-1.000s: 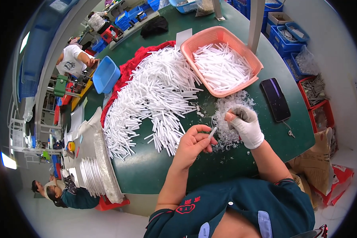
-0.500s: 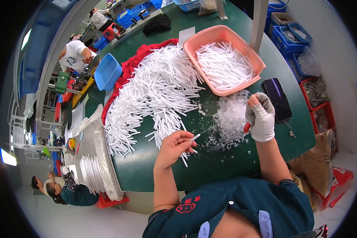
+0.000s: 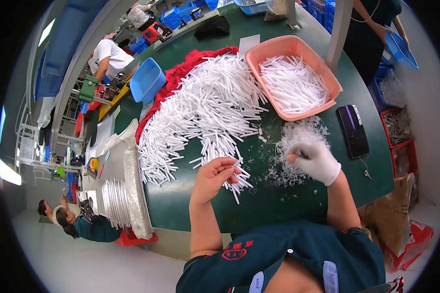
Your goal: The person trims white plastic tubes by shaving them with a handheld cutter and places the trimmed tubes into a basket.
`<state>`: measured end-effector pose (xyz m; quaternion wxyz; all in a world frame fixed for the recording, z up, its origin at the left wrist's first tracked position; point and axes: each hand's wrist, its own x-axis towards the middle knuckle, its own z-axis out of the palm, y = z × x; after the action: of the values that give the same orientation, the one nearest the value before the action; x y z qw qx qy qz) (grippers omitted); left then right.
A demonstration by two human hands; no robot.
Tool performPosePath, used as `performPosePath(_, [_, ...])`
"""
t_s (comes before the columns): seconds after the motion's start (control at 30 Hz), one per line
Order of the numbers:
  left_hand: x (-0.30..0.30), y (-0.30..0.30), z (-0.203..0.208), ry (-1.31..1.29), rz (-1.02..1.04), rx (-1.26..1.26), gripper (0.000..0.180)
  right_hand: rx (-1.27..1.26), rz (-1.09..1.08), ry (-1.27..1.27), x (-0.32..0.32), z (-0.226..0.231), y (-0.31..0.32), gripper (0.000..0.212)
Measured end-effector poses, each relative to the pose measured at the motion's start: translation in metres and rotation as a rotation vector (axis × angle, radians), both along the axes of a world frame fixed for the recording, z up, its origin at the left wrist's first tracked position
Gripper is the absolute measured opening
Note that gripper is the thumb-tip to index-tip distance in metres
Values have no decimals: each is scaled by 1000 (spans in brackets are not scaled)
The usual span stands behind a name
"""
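Note:
My left hand [image 3: 214, 178] is closed in a pinch on a short white plastic tube [image 3: 236, 164], whose end sticks up past the fingertips. Just beyond it lies the near end of a big heap of white tubes [image 3: 200, 107], spread partly over a red cloth [image 3: 187, 65]. My right hand [image 3: 318, 162], in a white glove with bare fingertips, is curled closed over the near side of a pile of clear plastic shavings [image 3: 303, 132]. Something small and dark shows at its fingers, too blurred to name. The two hands are apart.
A pink basket [image 3: 335, 93] of white tubes stands behind the shavings. Right of them lie a black phone [image 3: 353, 132] and a small key [image 3: 367, 174]. A blue tub [image 3: 147, 80] sits at the far left. Beyond the table's right edge, a person holds a blue tray [image 3: 401, 49].
My right hand has come down and leftward from a raised position; the red piece at its palm is no longer visible. My left hand still pinches a tube. A person has appeared at far right.

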<state>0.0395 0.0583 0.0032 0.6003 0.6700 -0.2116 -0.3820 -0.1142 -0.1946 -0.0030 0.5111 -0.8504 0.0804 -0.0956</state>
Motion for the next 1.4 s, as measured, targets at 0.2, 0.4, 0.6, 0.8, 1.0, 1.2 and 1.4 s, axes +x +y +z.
performPosePath(0.2, [-15,-28,3,133,-86,-135,26,-172,-131,55,-2,4,11,23])
performPosePath(0.4, [-26,-47,-10,259,-94,-183,25,457,-118,-62,4,-7,21,25])
performPosePath(0.6, [-34,-65,-11,279,-164,-151,21,529,-133,-86,6,-10,26,18])
performPosePath(0.8, [-44,-74,-16,33,-106,23,13,368,-120,-147,9,-23,29,10])
performPosePath(1.0, [-45,-64,-14,-216,-162,-72,11,482,-20,-149,7,-19,28,18])
performPosePath(1.2, [-46,-73,-10,-251,-92,-55,15,509,-120,-210,8,-24,24,21])
performPosePath(1.4, [-52,-75,-4,-1171,-64,-15,13,574,-307,-224,12,-22,12,25])
